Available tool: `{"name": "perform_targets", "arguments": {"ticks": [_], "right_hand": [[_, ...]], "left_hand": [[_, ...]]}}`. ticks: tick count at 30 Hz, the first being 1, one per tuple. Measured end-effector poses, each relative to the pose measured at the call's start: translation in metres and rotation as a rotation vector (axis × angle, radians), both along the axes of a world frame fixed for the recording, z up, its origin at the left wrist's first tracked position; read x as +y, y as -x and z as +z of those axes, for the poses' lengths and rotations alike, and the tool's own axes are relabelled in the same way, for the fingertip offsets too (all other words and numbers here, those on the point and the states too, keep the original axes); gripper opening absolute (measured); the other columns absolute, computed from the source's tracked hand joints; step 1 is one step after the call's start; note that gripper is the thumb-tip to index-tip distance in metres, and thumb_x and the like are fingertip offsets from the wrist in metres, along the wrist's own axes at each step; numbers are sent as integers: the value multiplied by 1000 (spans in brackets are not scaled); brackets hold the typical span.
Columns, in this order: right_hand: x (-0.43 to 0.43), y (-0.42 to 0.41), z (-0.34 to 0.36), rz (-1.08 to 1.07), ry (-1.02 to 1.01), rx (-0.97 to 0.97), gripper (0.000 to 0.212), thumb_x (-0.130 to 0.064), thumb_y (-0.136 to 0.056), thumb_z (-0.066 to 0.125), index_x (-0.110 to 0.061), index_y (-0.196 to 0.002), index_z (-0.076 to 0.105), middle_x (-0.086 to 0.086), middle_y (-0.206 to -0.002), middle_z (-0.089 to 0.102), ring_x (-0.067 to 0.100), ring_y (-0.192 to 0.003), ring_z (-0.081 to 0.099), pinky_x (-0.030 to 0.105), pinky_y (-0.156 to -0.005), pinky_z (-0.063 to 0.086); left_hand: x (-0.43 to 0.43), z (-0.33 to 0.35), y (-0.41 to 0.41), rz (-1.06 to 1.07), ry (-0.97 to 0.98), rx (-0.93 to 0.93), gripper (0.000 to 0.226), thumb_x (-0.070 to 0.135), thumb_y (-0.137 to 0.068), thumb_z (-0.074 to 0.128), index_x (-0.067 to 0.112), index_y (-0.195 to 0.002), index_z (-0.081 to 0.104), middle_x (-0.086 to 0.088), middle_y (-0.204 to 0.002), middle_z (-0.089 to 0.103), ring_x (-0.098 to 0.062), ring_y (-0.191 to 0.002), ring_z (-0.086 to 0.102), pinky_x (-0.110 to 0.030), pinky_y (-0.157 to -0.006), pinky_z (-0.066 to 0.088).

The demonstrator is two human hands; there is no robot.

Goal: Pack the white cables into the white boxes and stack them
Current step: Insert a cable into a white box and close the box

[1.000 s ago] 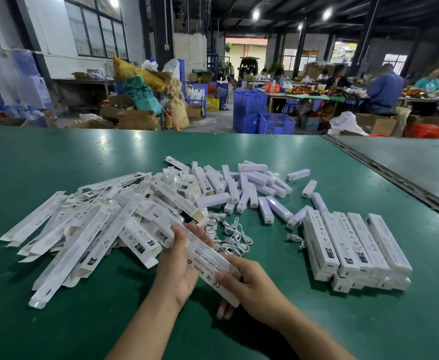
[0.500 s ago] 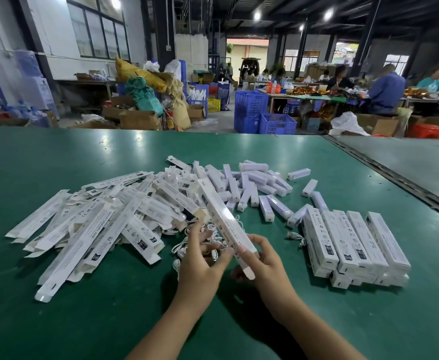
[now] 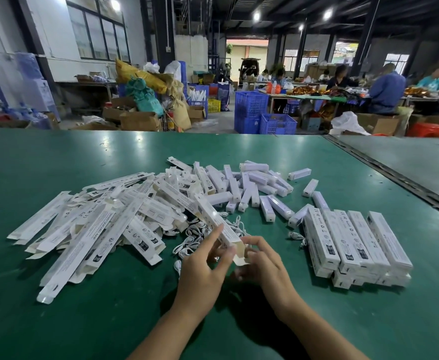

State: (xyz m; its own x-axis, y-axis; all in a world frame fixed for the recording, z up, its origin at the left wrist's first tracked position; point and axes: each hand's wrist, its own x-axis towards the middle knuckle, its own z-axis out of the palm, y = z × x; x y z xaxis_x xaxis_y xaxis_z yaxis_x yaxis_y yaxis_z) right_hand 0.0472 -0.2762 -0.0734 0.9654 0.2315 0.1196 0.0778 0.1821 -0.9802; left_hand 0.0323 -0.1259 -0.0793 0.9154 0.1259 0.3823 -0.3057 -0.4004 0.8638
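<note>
Both my hands hold one long white box (image 3: 214, 220) that points away from me over the green table (image 3: 57, 320). My left hand (image 3: 202, 266) pinches its near part between thumb and fingers. My right hand (image 3: 261, 261) curls round the open flap at the near end. Loose white cables (image 3: 191, 236) lie tangled on the table just beyond my hands. A heap of flat, unfolded white boxes (image 3: 91, 224) spreads to the left. Filled white boxes (image 3: 353, 242) sit stacked in neat rows on the right.
Several small white inner units (image 3: 252, 185) lie scattered behind the cables. A metal seam (image 3: 395, 175) divides this table from the one on the right. Beyond the far edge stand blue crates (image 3: 250, 110), cartons, and people seated at other tables.
The box has turned from lying across my hands to pointing away from me. Its near end flap now stands open between my fingers.
</note>
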Motion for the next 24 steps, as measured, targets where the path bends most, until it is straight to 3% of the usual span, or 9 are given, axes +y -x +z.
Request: {"name": "perform_targets", "arguments": {"ticks": [3,9,11,13,16,19,21,24], "right_hand": [[0,1,-2,-78,146,-138,24,3,-96,50,-15,-106,63,6,-89,72,15,-76,65,26,-68,53],[-5,4,-1,-141,249,-283,15,-9,-92,66,-23,-91,62,3,-85,68,23,-70,66,28,-63,51],[-7,4,-1,-147,339,-345,15,-15,-91,69,-26,-86,60,1,-79,67,24,-65,63,32,-61,49],[-8,3,-1,-154,439,-466,14,-14,-91,69,-24,-85,60,-4,-75,68,15,-64,65,25,-61,50],[-9,2,0,-154,493,-638,15,-8,-88,65,-23,-90,62,-10,-87,67,12,-73,68,26,-68,56],[-10,1,0,-164,577,-711,34,-1,-80,61,-29,-99,60,-17,-100,63,7,-84,65,21,-73,54],[-10,0,-1,-163,661,-748,44,4,-76,65,-29,-105,59,-23,-113,58,3,-96,62,22,-77,53],[-9,1,-1,-207,713,-819,42,-4,-75,77,-25,-109,63,-25,-132,49,1,-110,59,24,-83,53]], "left_hand": [[2,0,1,-11,-26,-14,34,33,-94,65,56,-117,55,23,-91,73,10,-90,65,-5,-77,47],[3,2,1,-53,-23,-31,28,33,-95,62,45,-120,62,25,-83,71,4,-78,67,-6,-69,45],[3,2,3,-57,-28,-55,31,38,-93,60,38,-123,65,27,-86,71,6,-82,67,-4,-72,44],[3,3,4,-62,-33,-83,37,43,-90,58,34,-125,66,28,-92,71,7,-88,67,-4,-76,46],[3,4,5,-66,-18,-99,41,47,-89,57,34,-127,65,26,-93,73,4,-90,69,-9,-78,50],[4,6,2,-46,-3,-107,35,45,-89,58,42,-123,63,23,-91,74,1,-86,70,-10,-75,51],[6,7,1,-28,4,-106,30,43,-90,58,51,-119,61,24,-93,73,1,-86,70,-11,-75,51],[8,9,1,-12,7,-116,30,40,-90,57,54,-117,60,32,-97,71,5,-90,68,-9,-77,50]]}}
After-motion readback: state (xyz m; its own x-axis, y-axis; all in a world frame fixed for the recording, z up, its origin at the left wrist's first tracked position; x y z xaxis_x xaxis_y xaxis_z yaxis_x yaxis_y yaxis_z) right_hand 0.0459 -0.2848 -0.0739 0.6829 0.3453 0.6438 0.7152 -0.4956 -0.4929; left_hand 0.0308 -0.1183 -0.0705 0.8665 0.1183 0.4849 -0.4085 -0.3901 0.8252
